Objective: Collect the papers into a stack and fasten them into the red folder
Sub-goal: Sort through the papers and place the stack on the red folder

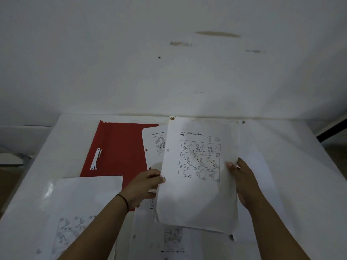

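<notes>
Loose sheets (pixel 78 212) lie nearest on the tabletop (pixel 300 166) as 2 hands, left (pixel 144 182) and right (pixel 244 182), grip a paper stack (pixel 199 184) beside the open red folder (pixel 120 147); punched holes could misalign.

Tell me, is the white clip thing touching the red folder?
Touching. The head view shows the white fastener strip lying flat on the open red folder, no gap between them.
</notes>
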{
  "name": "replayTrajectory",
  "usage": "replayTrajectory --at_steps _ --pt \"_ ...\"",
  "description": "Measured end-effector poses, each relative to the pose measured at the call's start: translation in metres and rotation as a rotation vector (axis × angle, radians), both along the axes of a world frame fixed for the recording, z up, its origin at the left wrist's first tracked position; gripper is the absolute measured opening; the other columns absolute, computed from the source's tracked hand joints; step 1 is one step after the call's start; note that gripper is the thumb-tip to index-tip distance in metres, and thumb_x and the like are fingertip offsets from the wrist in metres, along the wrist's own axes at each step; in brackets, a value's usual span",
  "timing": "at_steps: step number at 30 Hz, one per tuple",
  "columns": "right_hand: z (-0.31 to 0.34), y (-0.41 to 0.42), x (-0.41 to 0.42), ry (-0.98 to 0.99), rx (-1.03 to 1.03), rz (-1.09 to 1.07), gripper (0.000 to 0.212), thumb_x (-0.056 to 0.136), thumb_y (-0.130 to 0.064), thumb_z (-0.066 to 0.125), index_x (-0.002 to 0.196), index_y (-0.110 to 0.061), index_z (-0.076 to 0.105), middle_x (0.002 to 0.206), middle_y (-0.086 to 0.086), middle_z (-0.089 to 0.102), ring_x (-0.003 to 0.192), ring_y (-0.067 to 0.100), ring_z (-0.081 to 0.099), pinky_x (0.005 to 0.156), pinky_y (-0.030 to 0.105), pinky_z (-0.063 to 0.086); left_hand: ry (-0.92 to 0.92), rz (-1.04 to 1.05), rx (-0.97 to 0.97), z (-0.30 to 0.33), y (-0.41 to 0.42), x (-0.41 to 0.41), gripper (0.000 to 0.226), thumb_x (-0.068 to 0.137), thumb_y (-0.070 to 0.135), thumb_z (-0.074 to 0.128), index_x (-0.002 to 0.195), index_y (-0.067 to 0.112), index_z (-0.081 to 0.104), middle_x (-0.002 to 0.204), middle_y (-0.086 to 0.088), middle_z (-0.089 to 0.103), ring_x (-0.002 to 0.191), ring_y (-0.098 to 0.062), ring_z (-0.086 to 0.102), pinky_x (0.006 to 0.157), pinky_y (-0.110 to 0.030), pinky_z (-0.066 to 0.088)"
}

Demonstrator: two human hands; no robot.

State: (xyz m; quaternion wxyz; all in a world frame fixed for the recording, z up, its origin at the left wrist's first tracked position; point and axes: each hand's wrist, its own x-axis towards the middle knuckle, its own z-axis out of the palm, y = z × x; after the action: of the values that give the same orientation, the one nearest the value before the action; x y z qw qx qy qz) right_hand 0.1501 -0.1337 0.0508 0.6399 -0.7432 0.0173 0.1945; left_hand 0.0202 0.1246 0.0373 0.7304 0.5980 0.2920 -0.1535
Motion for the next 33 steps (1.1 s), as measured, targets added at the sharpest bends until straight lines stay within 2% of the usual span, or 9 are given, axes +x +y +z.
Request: replayTrajectory --at_steps 3,7,10,15,18,21,25,29,33 --pt "0.0 -0.001 -0.002 0.023 0.032 0.011 0.019 0.094 -0.025 0.053 0.111 -0.03 0.061 0.112 -0.002 0.07 0.102 0.019 0.067 0.088 0.042 0.054 -0.003 0.007 -0.021 -0.001 -0.001 0.0 0.006 0.087 0.012 0.06 0.091 0.009 0.062 0.093 -0.007 0.063 0.083 -0.021 0.059 0.078 -0.037 0.049" --pt "0.0 -0.002 -0.003 0.057 0.055 0.024 0.021 0.093 -0.026 0.055 0.113 -0.029 0.061 0.115 0.0 0.069 0.106 0.022 0.065 0.092 0.045 0.052 0.014 0.0 -0.021 0.001 -0.001 0.0 0.023 0.09 0.012 0.056 0.107 -0.004 0.058 0.095 -0.007 0.065 0.084 -0.021 0.062 0.076 -0.036 0.051" --pt "0.0 0.0 -0.003 0.074 0.062 0.042 0.02 0.095 -0.022 0.053 0.111 -0.03 0.061 0.115 0.0 0.068 0.105 0.022 0.065 0.089 0.043 0.054 0.012 0.009 -0.017 0.002 -0.001 -0.002 0.026 0.092 0.014 0.054 0.112 -0.003 0.058 0.098 -0.009 0.067 0.085 -0.021 0.063 0.074 -0.034 0.051" --pt "0.001 0.002 -0.002 0.09 0.088 0.064 0.022 0.095 -0.021 0.053 0.116 -0.027 0.06 0.115 0.002 0.069 0.105 0.023 0.066 0.083 0.039 0.056 -0.009 -0.011 0.045 0.008 0.003 -0.006 0.025 0.092 0.017 0.055 0.112 0.003 0.059 0.098 -0.006 0.07 0.081 -0.016 0.067 0.074 -0.03 0.054" --pt "0.0 0.005 0.0 0.092 0.096 0.059 0.021 0.095 -0.022 0.054 0.113 -0.028 0.06 0.116 0.002 0.068 0.106 0.022 0.065 0.087 0.039 0.054 -0.062 -0.079 0.085 0.015 0.007 -0.003 0.031 0.088 0.027 0.061 0.118 0.018 0.056 0.11 -0.005 0.069 0.093 -0.02 0.069 0.077 -0.033 0.056" --pt "-0.002 0.007 0.001 0.095 0.084 0.065 0.02 0.095 -0.021 0.054 0.113 -0.029 0.06 0.116 0.001 0.068 0.107 0.022 0.064 0.092 0.042 0.053 -0.088 -0.088 0.106 0.023 0.007 0.007 0.03 0.091 0.023 0.057 0.121 0.026 0.056 0.112 -0.005 0.068 0.097 -0.024 0.067 0.075 -0.034 0.057" --pt "-0.003 -0.001 0.008 0.101 0.066 0.092 0.025 0.095 -0.021 0.054 0.119 -0.026 0.059 0.118 0.002 0.068 0.108 0.022 0.064 0.094 0.044 0.051 -0.036 -0.042 0.05 0.026 0.006 0.019 0.024 0.094 0.019 0.052 0.116 0.019 0.062 0.11 -0.011 0.07 0.094 -0.031 0.068 0.077 -0.04 0.056" --pt "-0.001 -0.012 0.018 0.115 0.044 0.113 0.027 0.094 -0.021 0.054 0.121 -0.023 0.057 0.118 0.0 0.066 0.108 0.019 0.063 0.093 0.038 0.052 -0.023 -0.055 0.016 0.023 -0.001 0.028 0.027 0.091 0.009 0.056 0.116 0.018 0.061 0.108 -0.015 0.07 0.088 -0.033 0.067 0.082 -0.046 0.054" --pt "-0.002 -0.024 0.032 0.146 0.023 0.131 0.021 0.094 -0.019 0.055 0.114 -0.026 0.06 0.115 0.0 0.068 0.105 0.018 0.064 0.093 0.038 0.051 -0.006 -0.018 -0.033 0.017 -0.016 0.033 0.025 0.09 0.007 0.057 0.113 0.013 0.064 0.102 -0.015 0.071 0.076 -0.026 0.068 0.072 -0.037 0.058"
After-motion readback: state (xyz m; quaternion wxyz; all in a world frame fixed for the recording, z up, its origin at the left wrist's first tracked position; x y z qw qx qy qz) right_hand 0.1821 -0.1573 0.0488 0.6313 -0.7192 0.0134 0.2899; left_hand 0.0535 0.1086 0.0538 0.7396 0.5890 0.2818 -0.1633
